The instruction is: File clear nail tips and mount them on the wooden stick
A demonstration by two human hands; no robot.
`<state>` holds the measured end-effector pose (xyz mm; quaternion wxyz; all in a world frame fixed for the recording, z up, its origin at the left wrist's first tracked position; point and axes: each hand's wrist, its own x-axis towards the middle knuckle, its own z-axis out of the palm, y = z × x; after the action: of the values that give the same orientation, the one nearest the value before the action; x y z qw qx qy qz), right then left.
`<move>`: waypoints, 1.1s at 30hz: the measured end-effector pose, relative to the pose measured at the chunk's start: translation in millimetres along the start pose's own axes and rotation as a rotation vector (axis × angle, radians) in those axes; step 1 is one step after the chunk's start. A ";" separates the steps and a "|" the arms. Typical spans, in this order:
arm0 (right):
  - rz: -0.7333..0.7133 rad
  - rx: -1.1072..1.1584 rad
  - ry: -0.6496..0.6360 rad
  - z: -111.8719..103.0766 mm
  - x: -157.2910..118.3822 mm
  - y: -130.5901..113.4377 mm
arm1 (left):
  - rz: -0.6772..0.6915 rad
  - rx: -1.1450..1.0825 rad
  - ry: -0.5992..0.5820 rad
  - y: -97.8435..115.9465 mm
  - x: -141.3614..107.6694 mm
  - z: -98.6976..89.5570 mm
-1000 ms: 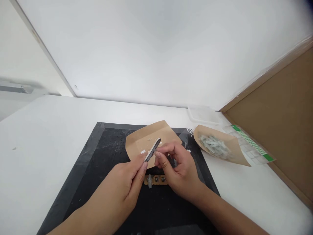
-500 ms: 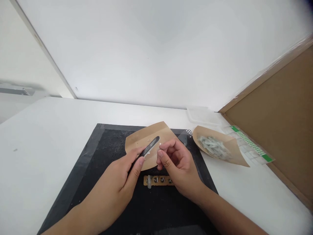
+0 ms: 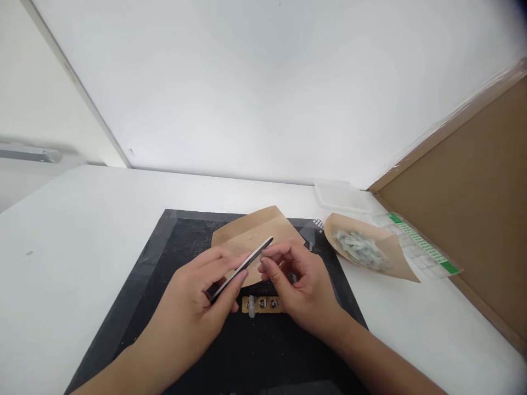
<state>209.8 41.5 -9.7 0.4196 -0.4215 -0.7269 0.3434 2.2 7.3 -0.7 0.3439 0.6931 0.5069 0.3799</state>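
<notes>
A dark nail file [image 3: 242, 267] with a pale edge is gripped in my left hand [image 3: 201, 296], between thumb and fingers. It slants up to the right, edge towards me, over a brown paper tray [image 3: 247, 227]. My right hand [image 3: 298, 280] has thumb and fingertips pinched together by the file's upper end. What they pinch is too small and hidden to name. Below the hands lies a tan strip [image 3: 257, 308] with round metal studs, partly covered by my right hand. A translucent piece [image 3: 251, 306] stands across its left end.
A black mat [image 3: 152, 269] lies under the hands on the white table [image 3: 61, 247]. To the right, a second brown paper tray [image 3: 401, 258] holds a heap of translucent slivers [image 3: 362, 247]. Beside it are a clear plastic sheet with a green label [image 3: 424, 244] and a clear lid [image 3: 343, 196].
My left hand has turned the file from its flat face onto its edge. The file's tip has moved slightly right and down, closer to my right hand's fingertips.
</notes>
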 end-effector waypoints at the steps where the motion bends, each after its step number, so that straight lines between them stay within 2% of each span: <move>1: -0.043 -0.076 0.017 -0.1 -0.1 0.5 | 0.012 -0.002 0.001 0.1 0.2 0.3; 6: -0.243 -0.313 0.074 2.2 -1.2 2.1 | 0.084 -0.021 0.034 -0.5 -0.5 3.1; 14: -0.372 -0.454 0.011 10.5 -2.5 5.6 | 0.132 -0.018 0.068 0.1 -2.6 6.4; 18: -0.348 -0.502 0.102 7.3 2.0 2.5 | 0.171 0.006 0.077 0.2 -2.4 7.8; 23: -0.345 -0.508 0.036 6.5 2.9 0.3 | 0.209 0.019 0.073 -0.4 -3.9 9.0; 26: -0.335 -0.529 0.091 7.6 1.9 -0.1 | 0.215 0.032 0.079 -0.3 -4.7 9.2; 31: -0.375 -0.521 0.047 10.3 2.1 -0.1 | 0.222 0.048 0.103 0.1 -4.6 10.2; 33: -0.369 -0.537 0.100 11.3 2.7 0.5 | 0.211 0.059 0.107 0.0 -4.6 10.4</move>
<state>199.1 42.5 -14.0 0.3839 -0.3946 -0.8340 0.0363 10.4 1.9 -6.5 0.2538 0.7313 0.4597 0.4353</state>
